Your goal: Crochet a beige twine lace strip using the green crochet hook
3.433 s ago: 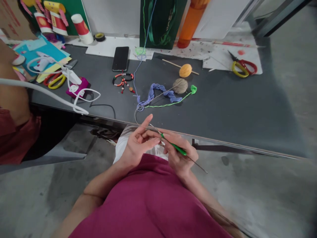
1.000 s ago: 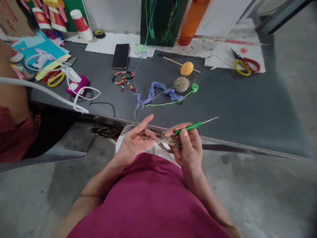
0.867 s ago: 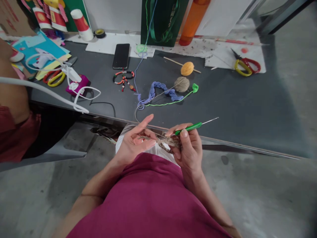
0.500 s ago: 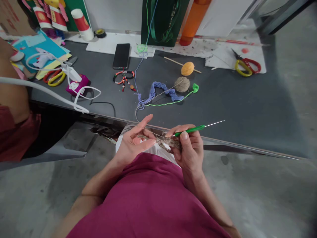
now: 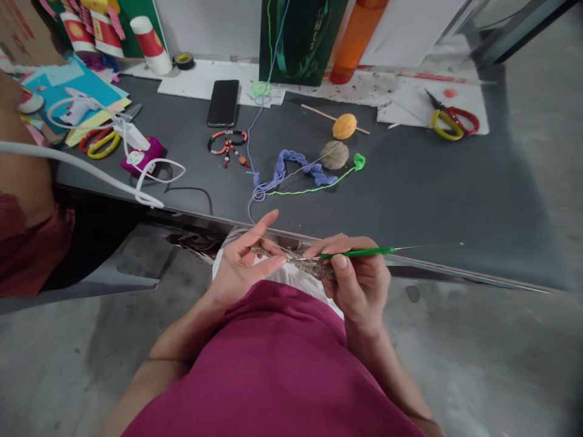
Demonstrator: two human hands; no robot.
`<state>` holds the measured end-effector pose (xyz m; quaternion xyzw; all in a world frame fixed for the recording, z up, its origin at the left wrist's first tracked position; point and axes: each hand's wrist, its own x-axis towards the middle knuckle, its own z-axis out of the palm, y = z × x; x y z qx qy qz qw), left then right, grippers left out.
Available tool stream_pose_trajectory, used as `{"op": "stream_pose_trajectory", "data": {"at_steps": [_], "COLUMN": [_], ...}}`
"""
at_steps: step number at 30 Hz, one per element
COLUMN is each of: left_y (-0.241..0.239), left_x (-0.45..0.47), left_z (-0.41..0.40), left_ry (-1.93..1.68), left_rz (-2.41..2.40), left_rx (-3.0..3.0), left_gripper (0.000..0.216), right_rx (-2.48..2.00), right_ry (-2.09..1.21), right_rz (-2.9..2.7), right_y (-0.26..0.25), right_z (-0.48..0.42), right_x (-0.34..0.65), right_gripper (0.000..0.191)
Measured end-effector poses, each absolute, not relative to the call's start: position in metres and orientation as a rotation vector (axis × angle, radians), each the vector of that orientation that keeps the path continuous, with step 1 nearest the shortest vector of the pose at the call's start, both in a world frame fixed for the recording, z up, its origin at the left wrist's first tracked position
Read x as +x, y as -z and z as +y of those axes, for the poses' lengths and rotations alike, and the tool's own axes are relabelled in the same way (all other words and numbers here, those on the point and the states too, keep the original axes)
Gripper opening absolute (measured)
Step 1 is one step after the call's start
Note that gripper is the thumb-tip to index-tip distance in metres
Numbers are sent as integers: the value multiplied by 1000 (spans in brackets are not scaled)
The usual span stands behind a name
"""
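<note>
Right hand: the right hand [image 5: 359, 282] sits just in front of the bench [image 5: 432, 182] edge, above the lap, its grip clamped on the crochet hook [image 5: 359, 252], thumb pressing on the green handle.
Crochet hook: it lies almost level, the metal shank pointing out to the right past the knuckles and the working end turned in toward the other hand.
Left hand: the left hand [image 5: 246, 267] is palm-up, forefinger lifted toward the bench edge, its grip pinched together on the near end of the beige crochet piece [image 5: 314, 267].
Beige crochet piece: a small knotted strip, stretched between the two hands and touching both, right under the hook.
Yarn: a thin beige strand runs up over the bench edge to the beige yarn ball [image 5: 334, 155], well apart from the hands.
Around the ball: a blue crochet strip [image 5: 291, 167] lies just beside it, a green yarn strand [image 5: 314, 188] trails below, and an orange ball [image 5: 344, 126] sits on a stick just behind.
Further back: a black phone [image 5: 223, 103], a bead bracelet [image 5: 228, 142] near it, and scissors [image 5: 450, 118] far right on white paper.
Left edge: another person's arm [image 5: 22, 182], with a red sleeve below it, well apart from the work.
</note>
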<state>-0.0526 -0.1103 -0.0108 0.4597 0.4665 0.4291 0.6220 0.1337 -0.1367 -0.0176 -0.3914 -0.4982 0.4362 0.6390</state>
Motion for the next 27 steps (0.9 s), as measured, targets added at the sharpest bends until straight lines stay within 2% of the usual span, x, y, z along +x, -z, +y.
{"op": "stream_pose_trajectory", "data": {"at_steps": [4, 13, 18, 24, 27], "left_y": [9, 13, 21, 21, 15], "left_x": [-53, -49, -45, -39, -38], "left_z": [-111, -114, -120, -122, -119], "left_ry": [-985, -1031, -1199, -1272, -1199], "left_rz": [1074, 1086, 1171, 1136, 1050], "left_rx": [1054, 1175, 1407, 1301, 1092], "left_gripper": [73, 73, 64, 111, 121], "right_rx": [-935, -971, -975, -933, -897], "right_ry": [-851, -516, -444, -300, -235], "right_rz": [-1301, -1619, -1682, -1697, -1676], "right_y": [17, 13, 12, 25, 32], "right_z": [-141, -141, -134, -135, -136], "right_x": [138, 139, 135, 129, 128], "right_gripper": [6, 16, 19, 33, 42]}}
